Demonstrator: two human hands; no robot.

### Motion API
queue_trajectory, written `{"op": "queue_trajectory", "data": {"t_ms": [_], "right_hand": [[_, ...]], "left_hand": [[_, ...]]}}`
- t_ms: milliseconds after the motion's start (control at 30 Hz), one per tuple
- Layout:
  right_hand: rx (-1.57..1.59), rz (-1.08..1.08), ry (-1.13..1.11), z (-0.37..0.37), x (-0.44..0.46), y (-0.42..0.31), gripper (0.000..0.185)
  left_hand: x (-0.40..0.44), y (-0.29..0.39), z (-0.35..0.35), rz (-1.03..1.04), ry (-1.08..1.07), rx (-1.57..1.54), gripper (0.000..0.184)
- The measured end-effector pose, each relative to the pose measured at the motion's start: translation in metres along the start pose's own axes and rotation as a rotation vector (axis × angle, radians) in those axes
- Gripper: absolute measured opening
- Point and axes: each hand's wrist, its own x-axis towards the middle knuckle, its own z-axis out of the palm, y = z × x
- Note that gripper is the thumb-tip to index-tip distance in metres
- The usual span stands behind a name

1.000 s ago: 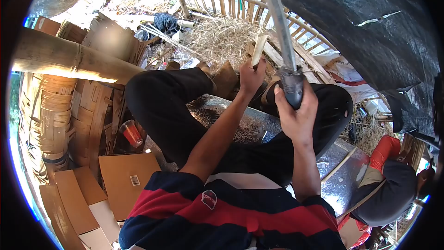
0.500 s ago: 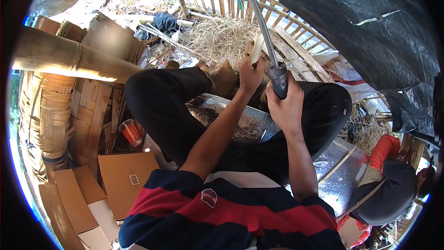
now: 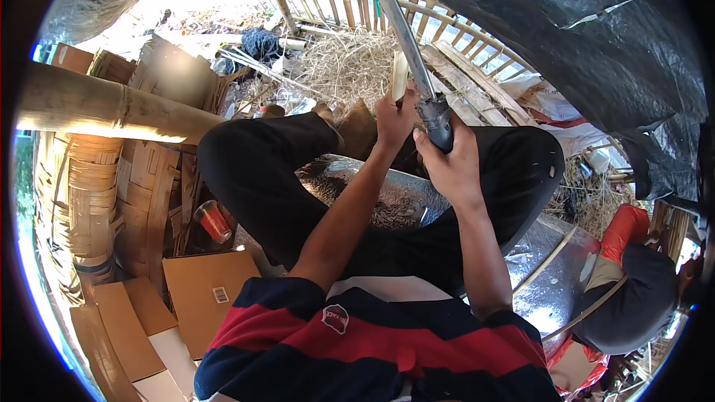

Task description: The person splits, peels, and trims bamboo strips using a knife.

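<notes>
My left hand (image 3: 393, 120) is closed around a pale split bamboo strip (image 3: 400, 73), which points up and away from me. Beside it, my right hand (image 3: 456, 164) grips the dark handle of a machete (image 3: 406, 33). The long grey blade rises toward the top of the view, slanting left, and it runs close to the strip. Whether blade and strip touch I cannot tell. Both hands are between my knees, above a shiny metallic sheet (image 3: 417, 197) that I sit on.
Dry shavings (image 3: 346, 63) lie ahead, before a bamboo slat fence (image 3: 417, 11). A thick bamboo pole (image 3: 97, 104) crosses at left, above a red cup (image 3: 214, 222) and cardboard box (image 3: 205, 290). Dark tarp (image 3: 581, 52) hangs upper right. Another person (image 3: 633, 298) sits at right.
Both hands have shifted slightly left in the view, with the strip and machete still held. The blade's upper part also appears further left. The whole view has moved a little.
</notes>
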Motion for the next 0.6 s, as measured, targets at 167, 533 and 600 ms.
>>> {"op": "queue_trajectory", "data": {"t_ms": [167,533,600], "right_hand": [[-0.162,-0.161,0.109,0.006,-0.002,-0.005,0.023],[-0.079,-0.144,0.061,0.003,-0.005,-0.004,0.02],[-0.053,-0.104,0.083,0.002,-0.009,-0.007,0.02]], "left_hand": [[0.002,-0.007,-0.006,-0.256,-0.069,0.003,0.026],[0.0,-0.012,-0.006,-0.281,-0.014,-0.139,0.025],[-0.003,0.002,0.0,-0.167,0.021,0.02,0.026]]}}
